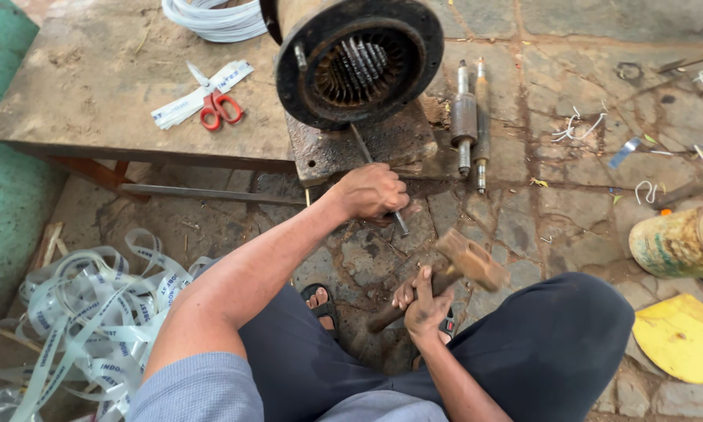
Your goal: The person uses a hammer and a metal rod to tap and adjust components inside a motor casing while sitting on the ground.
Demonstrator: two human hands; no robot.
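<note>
My left hand (373, 191) grips a thin metal rod (361, 148) whose far end reaches into the lower rim of a round motor stator housing (359, 62) with windings visible inside. That housing sits on a rusty metal base (382, 144) at the edge of a low wooden table (93, 86). My right hand (423, 306) holds a wooden-handled hammer (468, 259), head raised and blurred, below and right of the rod's near end.
Red-handled scissors (220, 108) and white strips lie on the table, white wire coil (214, 17) at its back. A rotor shaft (466, 117) rests on the stone floor. White strapping tape (85, 312) piles at left. A tipped bucket (679, 242) and yellow lid (679, 336) sit right.
</note>
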